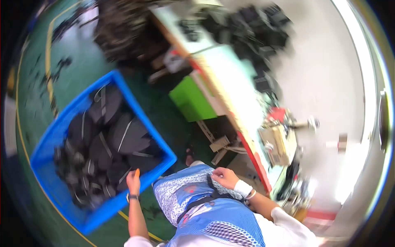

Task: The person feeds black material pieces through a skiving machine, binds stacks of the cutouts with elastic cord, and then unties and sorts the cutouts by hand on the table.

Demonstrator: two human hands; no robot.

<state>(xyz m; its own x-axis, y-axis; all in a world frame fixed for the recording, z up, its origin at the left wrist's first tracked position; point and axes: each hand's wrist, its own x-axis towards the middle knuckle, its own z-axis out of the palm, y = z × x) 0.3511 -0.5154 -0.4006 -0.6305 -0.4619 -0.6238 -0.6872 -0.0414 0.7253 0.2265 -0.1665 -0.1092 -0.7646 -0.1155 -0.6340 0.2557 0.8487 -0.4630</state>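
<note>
My left hand (133,183) is at the near rim of a blue plastic bin (140,111), fingers closed round a small orange object (137,173); only its tip shows, so its kind is unclear. In the bin lie bundles of dark fabric pieces (103,148), several bound with pale strips. My right hand (225,178) is in front of the blue patterned apron (222,214), beside a black strap (212,183). Its fingers are pinched together, and what is between them, if anything, does not show.
A long worktable (222,74) with a red edge runs along the right, bearing dark piles (251,29) and a blurred sewing machine (279,140). A green box (191,101) is under it. Yellow lines mark the green floor (78,53).
</note>
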